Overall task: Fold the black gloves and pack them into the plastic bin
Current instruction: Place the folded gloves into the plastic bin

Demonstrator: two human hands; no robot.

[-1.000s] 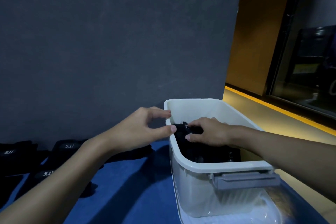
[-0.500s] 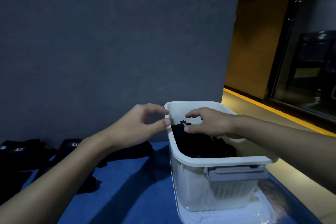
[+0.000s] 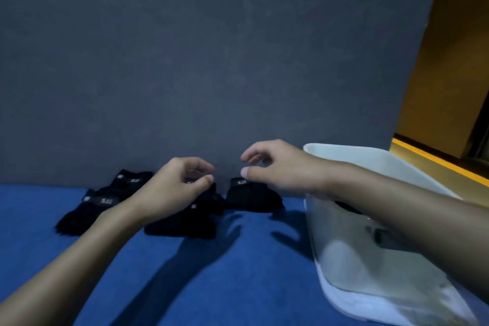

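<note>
On the head camera I'm at the pick-up step: my left hand [image 3: 174,188] and right hand [image 3: 280,168] hover loosely curled, holding nothing, over the black fabric gloves [image 3: 251,197]. These lie on the blue cloth [image 3: 238,272] by the far dark grey wall [image 3: 211,61], left of the translucent white plastic bin [image 3: 344,149]. Next, I judge, I pinch one glove's cuff and fold it flat.

Wht "5.11" tag [image 3: 241,182] on blk glove [image 3: 251,197] & another glove [image 3: 87,213].

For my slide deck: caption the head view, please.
Left hand and right hand hover over loose black gloves on blue cloth beside the plastic bin.
</note>
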